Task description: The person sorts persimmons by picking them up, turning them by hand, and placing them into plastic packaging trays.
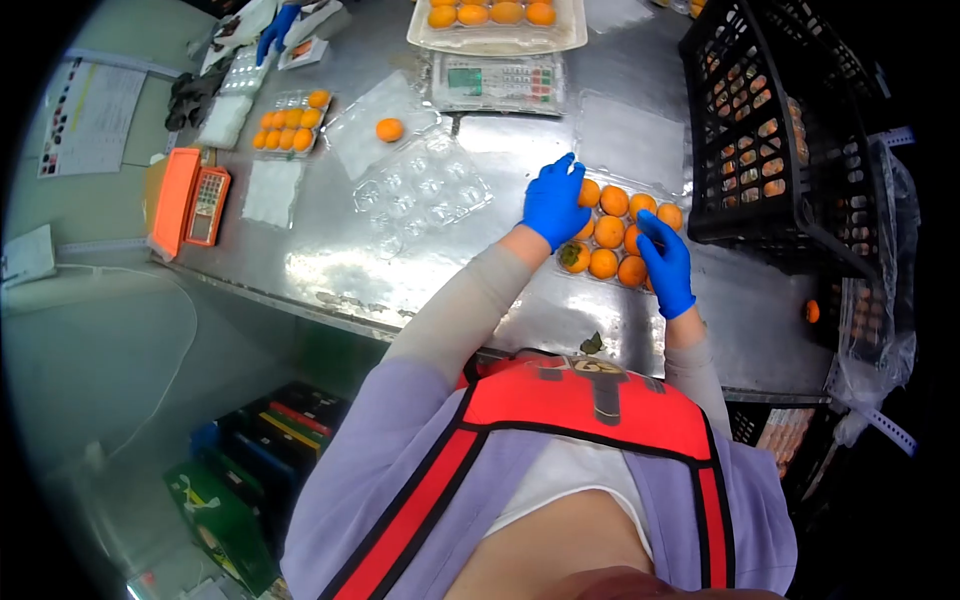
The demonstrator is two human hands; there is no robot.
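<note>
A clear plastic tray (pixel 610 277) full of orange persimmons lies in front of me on the metal table. My left hand (pixel 553 205), in a blue glove, is at the tray's left side, its fingers bent around a persimmon (pixel 589 193) in the far left corner. On the right side, my right hand (pixel 668 268), gloved in blue too, has its fingers curled at another persimmon (pixel 632 238) in the tray; the palm hides part of the row. One persimmon (pixel 573 256) at the near left shows its green leafy cap upward.
An empty moulded tray (pixel 425 190) and a loose persimmon (pixel 389 129) lie to the left. Behind stand a scale (pixel 498 82) and a filled tray (pixel 497 40). A black crate (pixel 745 180) is at right, an orange scale (pixel 190 205) at left. A co-worker's gloved hand (pixel 277 32) shows far left.
</note>
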